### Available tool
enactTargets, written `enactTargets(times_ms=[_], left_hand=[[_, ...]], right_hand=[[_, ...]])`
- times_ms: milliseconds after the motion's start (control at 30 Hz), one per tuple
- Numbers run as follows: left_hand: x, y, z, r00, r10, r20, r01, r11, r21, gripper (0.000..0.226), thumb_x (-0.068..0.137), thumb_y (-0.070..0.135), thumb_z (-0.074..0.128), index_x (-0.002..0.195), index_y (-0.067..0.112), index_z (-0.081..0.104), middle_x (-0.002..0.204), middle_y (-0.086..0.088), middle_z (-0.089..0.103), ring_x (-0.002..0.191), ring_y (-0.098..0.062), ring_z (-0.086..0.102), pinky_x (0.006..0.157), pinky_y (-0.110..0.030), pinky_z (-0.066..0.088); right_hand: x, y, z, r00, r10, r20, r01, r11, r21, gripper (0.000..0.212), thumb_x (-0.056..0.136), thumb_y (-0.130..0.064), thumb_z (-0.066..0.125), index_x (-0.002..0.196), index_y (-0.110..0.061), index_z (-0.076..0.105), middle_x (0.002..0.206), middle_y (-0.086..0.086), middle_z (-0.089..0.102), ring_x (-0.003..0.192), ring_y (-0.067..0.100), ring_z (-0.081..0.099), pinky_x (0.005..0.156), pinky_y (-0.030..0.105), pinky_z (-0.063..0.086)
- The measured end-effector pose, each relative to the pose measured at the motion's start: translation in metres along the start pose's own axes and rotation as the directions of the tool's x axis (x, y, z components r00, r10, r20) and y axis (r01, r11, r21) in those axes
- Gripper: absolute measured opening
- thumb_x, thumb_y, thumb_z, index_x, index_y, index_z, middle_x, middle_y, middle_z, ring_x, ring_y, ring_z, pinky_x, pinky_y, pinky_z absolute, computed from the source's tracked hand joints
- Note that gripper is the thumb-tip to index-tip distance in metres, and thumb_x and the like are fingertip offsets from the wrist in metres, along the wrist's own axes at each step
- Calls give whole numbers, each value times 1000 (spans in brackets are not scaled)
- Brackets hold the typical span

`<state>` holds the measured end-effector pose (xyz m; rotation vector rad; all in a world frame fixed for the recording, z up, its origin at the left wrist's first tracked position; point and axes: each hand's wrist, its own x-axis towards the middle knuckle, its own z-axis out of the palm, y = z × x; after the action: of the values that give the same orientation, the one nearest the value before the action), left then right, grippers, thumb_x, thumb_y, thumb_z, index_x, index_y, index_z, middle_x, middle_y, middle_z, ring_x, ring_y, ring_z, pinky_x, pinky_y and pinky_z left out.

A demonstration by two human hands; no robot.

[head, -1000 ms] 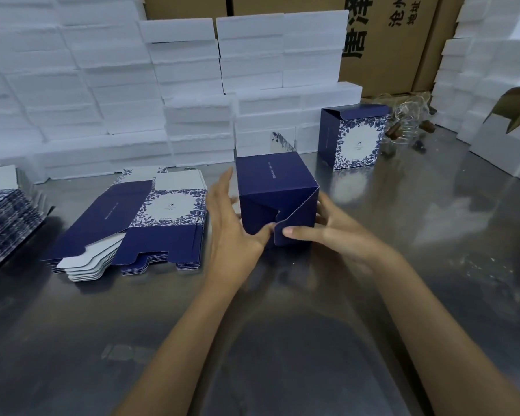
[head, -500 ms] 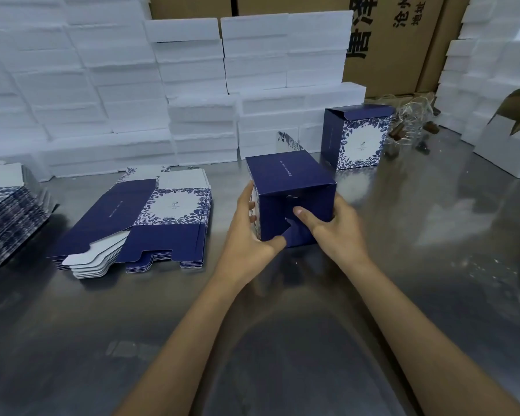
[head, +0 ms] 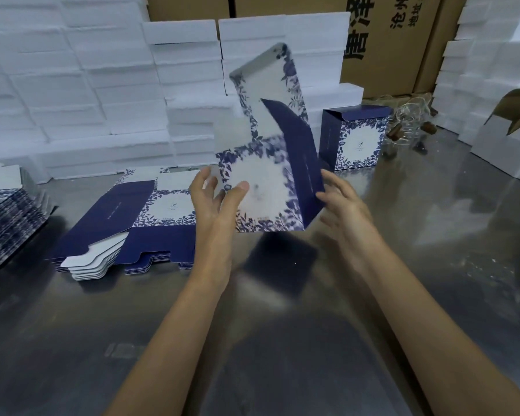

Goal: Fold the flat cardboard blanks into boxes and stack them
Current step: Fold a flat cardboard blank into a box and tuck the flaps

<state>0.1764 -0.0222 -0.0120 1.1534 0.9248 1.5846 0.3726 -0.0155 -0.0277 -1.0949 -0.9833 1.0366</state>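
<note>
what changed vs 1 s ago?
The box has been turned upright and lifted off the table; its lid flap now points up. Left hand and right hand, which pressed its bottom flaps, now steady its sides. Unchanged: blank stack, finished box.

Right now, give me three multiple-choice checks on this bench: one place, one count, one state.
1. Where is the pile of flat blanks?
A. left of the hands
B. right of the hands
C. on the finished box

2. How many finished boxes stand at the back of the table?
A. none
B. one
C. three

3. The box being folded is:
A. lying flat
B. off the table between both hands, top flap up
C. crushed

Answers: 1 A, it lies beside the left hand. 2 B, one stands alone. 3 B, the right hand touches its blue side.
</note>
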Motion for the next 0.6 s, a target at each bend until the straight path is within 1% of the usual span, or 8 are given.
enactTargets(times_ms=[67, 100, 167, 233, 333, 400, 500, 600], left_hand=[[0, 2, 0, 999, -39, 8, 39, 999, 16, 60, 76, 54, 68, 133, 45, 51, 142, 9, 53, 127, -1, 53, 95, -24, 44], [0, 3, 1, 998, -57, 15, 56, 998, 37, 50, 80, 55, 63, 128, 46, 56, 139, 9, 57, 126, -3, 55, 93, -28, 48], [0, 5, 4, 996, -85, 30, 82, 992, 93, 38, 86, 56, 52, 120, 46, 65, 132, 13, 63, 124, -7, 56, 94, -37, 51], [0, 5, 5, 995, -93, 38, 88, 987, 135, 37, 89, 55, 47, 118, 45, 68, 125, 14, 67, 121, -8, 59, 96, -40, 52], [-3, 5, 5, 996, -70, 47, 61, 982, 181, 27, 98, 52, 50, 119, 42, 65, 121, 14, 69, 117, -7, 62, 96, -38, 52], [-5, 8, 6, 996, -86, 33, 76, 971, 228, 25, 100, 53, 48, 116, 39, 62, 121, 12, 68, 116, -8, 63, 98, -39, 51], [-3, 17, 10, 991, -133, -4, 130, 959, 253, 40, 99, 62, 40, 112, 30, 62, 116, 4, 70, 109, -13, 66, 96, -42, 54], [4, 28, 11, 976, -215, -20, 211, 930, 301, 43, 100, 57, 45, 112, 19, 61, 111, -3, 72, 99, -17, 70, 88, -41, 58]], right_hand=[[0, -1, -2, 994, -21, -105, 16, 999, -45, 30, 94, -28, 65, 120, -40, 68, 133, -10, 64, 125, 8, 58, 93, 29, 44], [-1, -3, 0, 994, -15, -110, 11, 999, -36, 29, 93, -41, 66, 122, -40, 67, 131, -12, 65, 125, 10, 59, 96, 32, 46], [-4, -8, 3, 998, 27, -56, -26, 1000, 15, 64, 78, -74, 64, 131, -39, 61, 131, -13, 67, 126, 14, 60, 106, 42, 46], [-7, -11, 8, 1000, 21, -6, -21, 1000, -13, 85, 64, -89, 61, 135, -44, 57, 133, -18, 65, 127, 9, 59, 110, 43, 45], [-13, -10, 14, 998, -56, 5, 56, 996, -67, 75, 62, -81, 72, 127, -45, 60, 117, -28, 68, 105, -10, 65, 88, 15, 50], [-16, -9, 17, 997, -81, 0, 81, 994, -69, 63, 68, -68, 77, 123, -45, 58, 117, -23, 67, 98, -11, 66, 80, 11, 49], [-20, -13, 21, 994, -110, 8, 110, 990, -93, 61, 84, -53, 76, 137, -46, 47, 118, -30, 53, 88, -29, 56, 70, -1, 43], [-23, -13, 21, 992, -129, 11, 129, 982, -138, 69, 85, -51, 74, 146, -47, 41, 121, -38, 49, 92, -35, 49, 74, -3, 40]])
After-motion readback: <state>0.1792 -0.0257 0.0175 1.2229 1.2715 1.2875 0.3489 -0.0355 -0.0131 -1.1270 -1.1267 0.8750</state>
